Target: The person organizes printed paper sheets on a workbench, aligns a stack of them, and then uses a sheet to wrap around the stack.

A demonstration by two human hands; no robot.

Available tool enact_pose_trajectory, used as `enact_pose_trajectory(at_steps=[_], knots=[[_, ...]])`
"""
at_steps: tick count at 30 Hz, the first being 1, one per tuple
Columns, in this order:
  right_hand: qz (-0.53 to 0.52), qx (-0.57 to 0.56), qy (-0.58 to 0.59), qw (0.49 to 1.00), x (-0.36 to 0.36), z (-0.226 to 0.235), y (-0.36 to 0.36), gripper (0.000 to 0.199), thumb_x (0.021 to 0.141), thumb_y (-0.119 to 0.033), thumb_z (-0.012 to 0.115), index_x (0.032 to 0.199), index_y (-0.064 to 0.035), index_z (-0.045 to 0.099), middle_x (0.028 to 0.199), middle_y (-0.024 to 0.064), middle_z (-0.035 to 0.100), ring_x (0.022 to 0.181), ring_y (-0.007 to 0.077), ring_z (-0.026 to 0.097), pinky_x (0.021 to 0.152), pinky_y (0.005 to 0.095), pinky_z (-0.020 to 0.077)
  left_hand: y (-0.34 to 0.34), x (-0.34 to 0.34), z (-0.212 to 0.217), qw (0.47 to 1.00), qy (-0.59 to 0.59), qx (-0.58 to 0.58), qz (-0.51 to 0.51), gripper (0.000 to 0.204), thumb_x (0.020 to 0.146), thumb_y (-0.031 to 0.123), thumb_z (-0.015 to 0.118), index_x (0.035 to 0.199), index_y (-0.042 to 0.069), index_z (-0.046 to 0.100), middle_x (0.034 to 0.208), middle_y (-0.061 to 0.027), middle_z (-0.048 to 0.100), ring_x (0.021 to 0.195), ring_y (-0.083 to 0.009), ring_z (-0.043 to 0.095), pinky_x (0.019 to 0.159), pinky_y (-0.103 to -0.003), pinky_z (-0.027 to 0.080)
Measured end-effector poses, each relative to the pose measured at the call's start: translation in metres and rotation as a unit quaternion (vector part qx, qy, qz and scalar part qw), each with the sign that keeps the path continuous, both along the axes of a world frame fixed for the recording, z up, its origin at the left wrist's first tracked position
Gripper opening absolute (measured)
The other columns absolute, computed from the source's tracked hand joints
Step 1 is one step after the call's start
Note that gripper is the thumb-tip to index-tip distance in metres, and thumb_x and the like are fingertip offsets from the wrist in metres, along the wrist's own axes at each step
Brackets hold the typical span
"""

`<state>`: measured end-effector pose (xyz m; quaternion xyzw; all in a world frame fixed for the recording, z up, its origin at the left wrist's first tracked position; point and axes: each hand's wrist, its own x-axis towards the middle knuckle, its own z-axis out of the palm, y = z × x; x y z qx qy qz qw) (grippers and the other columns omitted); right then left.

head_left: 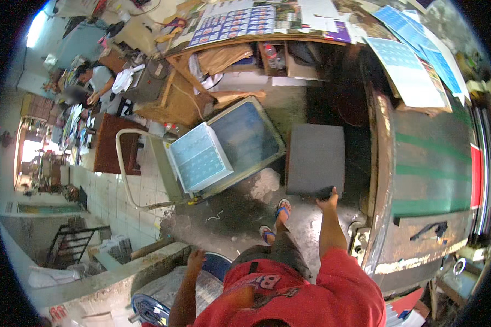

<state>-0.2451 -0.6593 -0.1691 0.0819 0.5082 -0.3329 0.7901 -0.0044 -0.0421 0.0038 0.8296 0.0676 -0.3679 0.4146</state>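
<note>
My right hand (328, 200) reaches forward, fingers apart, by the near edge of a flat grey slab-like block (315, 158). Its fingertips overlap that edge; whether they touch it I cannot tell. Low on the left hangs my left hand (197, 258), loosely open and holding nothing, beside a blue drum-like container (217, 265). Ahead of me a platform trolley (251, 131) stands on the floor, with a pale tubular handle at its left end. On the trolley lies a thick stack of light-blue printed sheets (198, 158).
A long worktable (289, 37) bearing printed sheets spans the far side. To the right stands a green-striped bench (431, 163) with blue sheets (406, 71) at its far end. A low concrete ledge (109, 278) borders my left. Another person (101, 82) works at the far left.
</note>
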Motion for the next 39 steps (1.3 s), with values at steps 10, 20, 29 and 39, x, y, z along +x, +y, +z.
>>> enact_pose_trajectory(at_steps=[10, 20, 29, 39], knots=[[0.075, -0.080, 0.212, 0.971, -0.093, -0.027, 0.011, 0.078, 0.085, -0.066, 0.055, 0.140, -0.0106, 0.050, 0.145, 0.0060, 0.050, 0.130, 0.0277, 0.046, 0.106, 0.0455, 0.0359, -0.141, 0.032, 0.013, 0.969, -0.035, 0.100, -0.223, 0.042, 0.093, 0.037, 0.064, 0.119, 0.004, 0.061, 0.100, -0.0161, 0.070, 0.088, -0.0253, 0.068, 0.079, -0.040, 0.053], [-0.011, -0.003, 0.289, 0.957, -0.151, -0.010, 0.052, 0.072, 0.085, -0.063, 0.058, 0.128, -0.0063, 0.057, 0.133, 0.0150, 0.057, 0.120, 0.0327, 0.054, 0.100, 0.0473, 0.0423, -0.136, 0.099, -0.034, 0.436, -0.619, 0.126, -0.641, 0.021, 0.096, 0.024, 0.051, 0.100, 0.007, 0.062, 0.104, -0.0120, 0.065, 0.108, -0.0332, 0.060, 0.086, -0.043, 0.052], [0.214, -0.047, 0.758, 0.615, -0.001, 0.099, 0.033, 0.065, 0.082, -0.054, 0.068, 0.117, 0.0007, 0.063, 0.118, 0.0241, 0.064, 0.110, 0.0399, 0.061, 0.096, 0.0495, 0.0467, -0.171, 0.133, -0.106, 0.649, -0.405, 0.082, -0.639, 0.018, 0.095, 0.021, 0.051, 0.103, 0.010, 0.063, 0.093, -0.0162, 0.066, 0.099, -0.0366, 0.062, 0.075, -0.048, 0.054], [-0.208, -0.206, 0.242, 0.925, 0.058, 0.277, -0.333, 0.058, 0.084, -0.064, 0.060, 0.105, -0.0094, 0.058, 0.078, 0.0014, 0.058, 0.082, 0.0194, 0.057, 0.079, 0.0436, 0.0461, -0.231, 0.242, -0.112, 0.626, -0.361, 0.041, -0.690, 0.027, 0.089, 0.030, 0.065, 0.102, 0.007, 0.061, 0.091, -0.0136, 0.066, 0.085, -0.0325, 0.064, 0.080, -0.047, 0.051]])
